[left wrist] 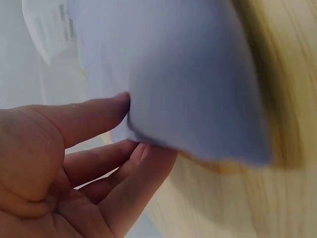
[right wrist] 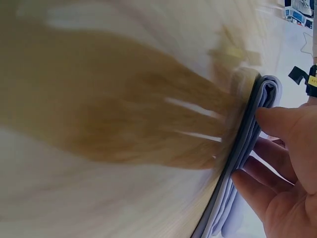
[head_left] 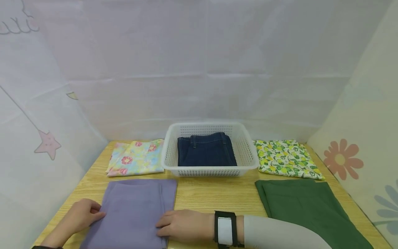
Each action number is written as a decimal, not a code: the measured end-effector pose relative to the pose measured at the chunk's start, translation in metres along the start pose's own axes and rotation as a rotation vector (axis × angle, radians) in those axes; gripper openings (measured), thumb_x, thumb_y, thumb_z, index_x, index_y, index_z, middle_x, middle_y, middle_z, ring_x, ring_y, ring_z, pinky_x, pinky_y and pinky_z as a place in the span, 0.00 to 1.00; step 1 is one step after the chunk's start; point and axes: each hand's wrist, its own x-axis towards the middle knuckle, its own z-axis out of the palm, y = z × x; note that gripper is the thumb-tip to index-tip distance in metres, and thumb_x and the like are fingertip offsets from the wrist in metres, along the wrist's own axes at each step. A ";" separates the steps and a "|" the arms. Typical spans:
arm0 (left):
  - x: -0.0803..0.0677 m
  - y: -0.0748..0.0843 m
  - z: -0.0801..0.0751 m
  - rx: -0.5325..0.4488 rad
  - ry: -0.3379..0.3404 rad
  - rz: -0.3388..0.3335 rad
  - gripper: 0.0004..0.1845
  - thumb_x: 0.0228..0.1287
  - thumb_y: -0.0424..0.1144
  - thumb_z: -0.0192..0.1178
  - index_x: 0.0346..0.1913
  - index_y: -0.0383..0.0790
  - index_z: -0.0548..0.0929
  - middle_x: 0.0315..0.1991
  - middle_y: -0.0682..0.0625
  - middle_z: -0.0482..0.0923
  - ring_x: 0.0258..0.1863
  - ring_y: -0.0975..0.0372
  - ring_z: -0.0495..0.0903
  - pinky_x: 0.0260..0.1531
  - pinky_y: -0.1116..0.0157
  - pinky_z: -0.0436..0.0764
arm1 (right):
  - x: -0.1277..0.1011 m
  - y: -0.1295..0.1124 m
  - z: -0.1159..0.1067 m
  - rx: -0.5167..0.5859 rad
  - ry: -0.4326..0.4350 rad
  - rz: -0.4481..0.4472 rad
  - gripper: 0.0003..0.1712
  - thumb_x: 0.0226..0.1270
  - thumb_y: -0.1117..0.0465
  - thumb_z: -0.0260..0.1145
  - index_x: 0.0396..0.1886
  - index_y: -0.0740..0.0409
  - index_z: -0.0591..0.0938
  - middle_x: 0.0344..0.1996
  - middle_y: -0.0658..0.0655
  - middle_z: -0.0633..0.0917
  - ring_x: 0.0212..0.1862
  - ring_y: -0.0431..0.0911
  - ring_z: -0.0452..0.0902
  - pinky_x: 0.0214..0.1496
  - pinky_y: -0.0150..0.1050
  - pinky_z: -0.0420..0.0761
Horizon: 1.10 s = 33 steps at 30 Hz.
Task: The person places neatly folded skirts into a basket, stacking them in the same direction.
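The folded purple cloth [head_left: 133, 207] lies at the near left of the table, its near end running out of the head view. The left hand [head_left: 81, 215] pinches its left edge: in the left wrist view the thumb [left wrist: 99, 115] rests on the upper face while the fingers [left wrist: 157, 166] reach to the underside, so the gap between them is only the cloth's thickness. The right hand [head_left: 186, 224] is at the opposite edge, its fingers gently bent and set apart from the thumb, the tips touching the stacked layers; the right wrist view does not make clear whether they squeeze any of them. A black strap [head_left: 234, 228] with a pale-faced device circles the right wrist, just beyond the cuff of a light grey sleeve [head_left: 276, 230]. The table [head_left: 214, 192] has a light, yellowish wood grain. To the right on it lies a folded green cloth [head_left: 306, 204]. Along the back, a white perforated basket [head_left: 209, 171] holds folded dark blue jeans [head_left: 206, 152], with a pastel floral cloth [head_left: 136, 159] on its left and a lemon-print cloth [head_left: 286, 159] on its right. Behind hangs a plain whitish sheet [head_left: 199, 69]; the side sheets carry a pink star [head_left: 48, 144] on the left and a red flower [head_left: 342, 159] on the right.
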 end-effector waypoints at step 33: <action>0.014 0.164 0.068 -0.266 -0.110 0.425 0.30 0.55 0.41 0.73 0.11 0.51 0.59 0.10 0.65 0.55 0.11 0.74 0.54 0.14 0.76 0.54 | -0.191 -0.007 -0.017 0.393 0.248 0.203 0.19 0.60 0.71 0.68 0.43 0.42 0.89 0.49 0.39 0.85 0.53 0.35 0.79 0.55 0.23 0.78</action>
